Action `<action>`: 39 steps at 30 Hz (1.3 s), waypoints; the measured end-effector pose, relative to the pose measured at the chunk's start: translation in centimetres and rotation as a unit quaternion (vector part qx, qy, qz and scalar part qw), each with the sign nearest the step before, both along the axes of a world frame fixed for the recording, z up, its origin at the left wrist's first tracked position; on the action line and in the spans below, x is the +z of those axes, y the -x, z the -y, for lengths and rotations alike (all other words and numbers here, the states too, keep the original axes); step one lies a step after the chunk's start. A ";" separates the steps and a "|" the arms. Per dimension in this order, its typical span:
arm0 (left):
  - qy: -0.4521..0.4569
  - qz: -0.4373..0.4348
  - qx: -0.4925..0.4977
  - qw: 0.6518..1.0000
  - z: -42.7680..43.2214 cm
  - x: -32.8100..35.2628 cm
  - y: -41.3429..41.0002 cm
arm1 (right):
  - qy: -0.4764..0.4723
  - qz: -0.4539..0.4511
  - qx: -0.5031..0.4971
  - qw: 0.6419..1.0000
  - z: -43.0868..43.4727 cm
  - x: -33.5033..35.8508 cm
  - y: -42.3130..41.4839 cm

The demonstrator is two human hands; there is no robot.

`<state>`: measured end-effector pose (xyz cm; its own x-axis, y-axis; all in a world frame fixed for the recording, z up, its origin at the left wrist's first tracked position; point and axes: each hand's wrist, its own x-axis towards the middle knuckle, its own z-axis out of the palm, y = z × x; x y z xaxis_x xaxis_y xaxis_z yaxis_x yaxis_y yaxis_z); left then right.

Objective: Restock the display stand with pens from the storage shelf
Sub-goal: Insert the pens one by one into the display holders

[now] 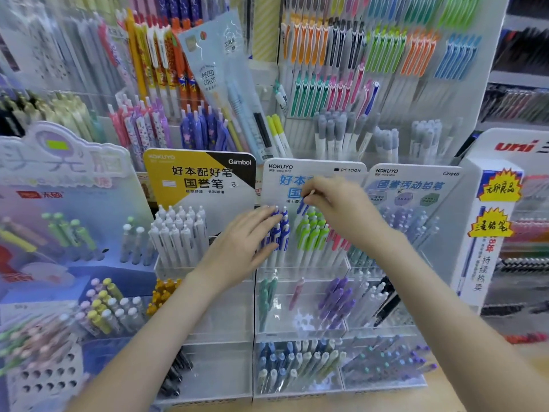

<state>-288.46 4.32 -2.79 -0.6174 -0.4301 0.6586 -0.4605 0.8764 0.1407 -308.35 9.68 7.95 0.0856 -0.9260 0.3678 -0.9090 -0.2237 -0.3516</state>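
A clear tiered display stand (300,273) with a white header card stands in front of me. Its top row holds blue-clipped pens (280,230), green-clipped pens (312,230) and pink ones. My left hand (240,248) lies flat against the blue pens, fingers spread, holding them in place. My right hand (335,203) is pinched on the top of a blue pen (301,208) that stands between the blue and green groups, above the compartment.
A yellow-carded stand with white pens (178,230) is at the left, a pale blue stand (416,221) at the right. Lower tiers hold teal, purple and black pens. Behind rises a rack of hanging coloured pens (356,69). A white boxed display (487,233) stands far right.
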 end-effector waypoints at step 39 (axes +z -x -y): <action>-0.060 -0.063 0.048 0.995 -8.4 0.0 4.0 | 0.101 -0.060 -0.041 0.992 -10.2 -6.6 -0.1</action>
<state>-292.47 12.69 -2.79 -0.4857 -0.5636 0.6682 -0.5135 0.8026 0.3037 -308.25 19.87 1.37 0.0671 -0.8405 0.5376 -0.9598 -0.2016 -0.1953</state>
